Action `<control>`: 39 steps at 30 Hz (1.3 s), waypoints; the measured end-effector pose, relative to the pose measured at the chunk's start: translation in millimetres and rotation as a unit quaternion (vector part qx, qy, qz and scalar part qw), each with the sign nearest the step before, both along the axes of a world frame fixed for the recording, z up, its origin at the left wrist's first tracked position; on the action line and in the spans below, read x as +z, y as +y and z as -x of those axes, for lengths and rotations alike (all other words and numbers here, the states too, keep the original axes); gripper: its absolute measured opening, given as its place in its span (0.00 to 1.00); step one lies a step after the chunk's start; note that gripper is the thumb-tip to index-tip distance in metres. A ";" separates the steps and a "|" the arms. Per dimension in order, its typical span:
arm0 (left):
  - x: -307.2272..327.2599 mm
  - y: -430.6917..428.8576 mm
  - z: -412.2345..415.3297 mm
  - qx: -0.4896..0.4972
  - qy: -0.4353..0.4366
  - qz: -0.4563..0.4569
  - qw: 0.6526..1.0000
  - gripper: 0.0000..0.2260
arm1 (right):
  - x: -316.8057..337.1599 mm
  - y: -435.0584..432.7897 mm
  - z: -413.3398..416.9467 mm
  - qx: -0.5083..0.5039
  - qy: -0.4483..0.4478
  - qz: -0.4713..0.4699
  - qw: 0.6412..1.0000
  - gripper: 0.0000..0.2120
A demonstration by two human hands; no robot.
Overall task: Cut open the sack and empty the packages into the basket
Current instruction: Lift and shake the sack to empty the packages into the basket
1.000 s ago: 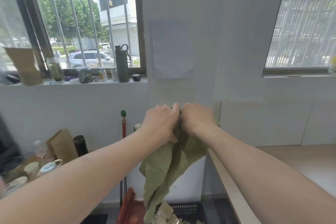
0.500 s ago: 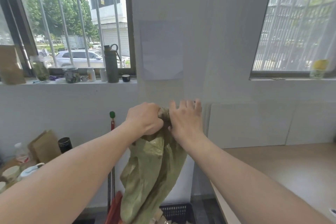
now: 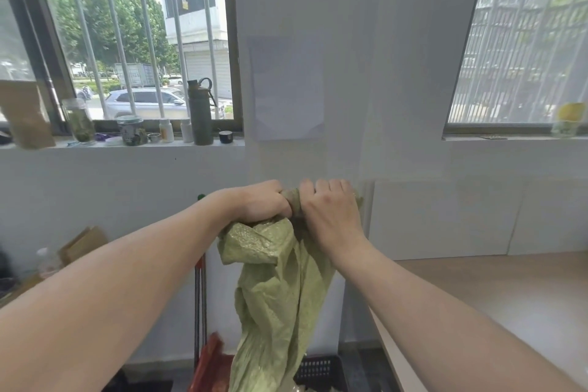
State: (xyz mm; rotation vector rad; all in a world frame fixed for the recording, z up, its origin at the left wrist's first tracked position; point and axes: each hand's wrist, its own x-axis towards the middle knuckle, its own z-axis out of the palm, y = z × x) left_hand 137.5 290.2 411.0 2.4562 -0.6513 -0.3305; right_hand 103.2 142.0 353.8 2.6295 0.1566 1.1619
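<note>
An olive-green woven sack [image 3: 273,296] hangs limp at arm's length in front of the white wall. My left hand [image 3: 261,202] and my right hand [image 3: 331,210] sit side by side, both gripping its bunched upper end. The sack's lower end drops out of the frame above a black slotted basket [image 3: 318,371] on the floor. A pale scrap at the bottom edge below the sack may be a package; too little shows to tell.
A wooden tabletop [image 3: 496,293] runs along the right. A red dustpan [image 3: 211,363] and a broom handle [image 3: 200,280] stand left of the sack. The left windowsill carries a dark bottle [image 3: 200,111], jars and small containers. Cups and a brown bag sit at far left.
My right hand, its fingers spread half a second ago, has closed on the bunched sack top again. The view has drifted right and the sack hangs slightly lower.
</note>
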 end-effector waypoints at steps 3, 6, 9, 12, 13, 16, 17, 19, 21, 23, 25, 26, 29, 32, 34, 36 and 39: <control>-3.1 -1.0 6.1 -0.005 -0.012 -0.012 1.000 0.09 | 11.8 5.4 3.0 -0.033 0.057 -0.028 0.997 0.13; -8.5 -4.3 17.2 -0.015 -0.127 -0.081 0.989 0.20 | 21.5 0.6 6.7 -0.044 0.132 -0.012 0.990 0.07; -12.8 -5.6 26.7 -0.030 -0.263 -0.173 0.949 0.33 | 24.3 -3.1 13.0 -0.045 0.158 -0.044 0.985 0.10; -23.8 -11.4 31.4 -0.028 -0.374 -0.258 0.891 0.37 | 22.2 -3.7 8.7 -0.048 0.173 -0.117 0.977 0.10; -29.5 -15.2 32.8 -0.003 -0.413 -0.276 0.868 0.36 | 22.6 -4.3 6.7 -0.052 0.184 -0.138 0.972 0.10; -43.0 -21.7 38.4 0.100 -0.451 -0.300 0.835 0.35 | 24.7 -4.1 1.8 -0.064 0.217 -0.187 0.956 0.05; -45.6 -21.8 38.1 0.118 -0.447 -0.301 0.834 0.35 | 25.1 -3.5 1.1 -0.067 0.232 -0.198 0.950 0.04; -48.9 -20.8 33.2 0.116 -0.448 -0.283 0.840 0.29 | 26.3 -3.5 0.8 -0.073 0.258 -0.220 0.938 0.03; -48.6 -18.4 28.9 0.092 -0.434 -0.254 0.859 0.20 | 26.9 -6.1 1.2 -0.079 0.275 -0.228 0.931 0.04; -45.9 -16.6 27.2 0.075 -0.394 -0.238 0.885 0.14 | 25.2 -9.8 2.1 -0.075 0.289 -0.217 0.929 0.06; -43.4 -17.3 25.6 0.068 -0.352 -0.221 0.907 0.10 | 22.1 -14.6 1.8 -0.046 0.283 -0.182 0.940 0.07; -43.0 -18.1 23.5 0.071 -0.334 -0.201 0.918 0.08 | 20.8 -17.2 1.3 -0.021 0.267 -0.153 0.951 0.08; -40.1 -20.6 16.5 0.108 -0.250 -0.123 0.954 0.07 | 15.1 -26.4 -0.6 0.016 0.175 -0.026 0.984 0.21; -34.7 -19.8 5.6 0.147 -0.161 -0.036 0.975 0.14 | 8.2 -29.9 -0.2 0.041 0.101 0.035 0.993 0.41; -29.5 -19.9 -3.5 0.146 -0.108 0.030 0.983 0.10 | 3.8 -29.0 0.1 0.049 0.076 0.036 0.995 0.46; -22.4 -23.4 -5.5 0.116 -0.063 0.071 0.989 0.07 | 2.1 -27.4 -1.0 0.033 0.057 0.025 0.997 0.42; -16.8 -30.5 4.7 0.058 -0.017 0.088 0.994 0.04 | 6.4 -27.1 -4.1 0.025 0.015 0.003 1.000 0.25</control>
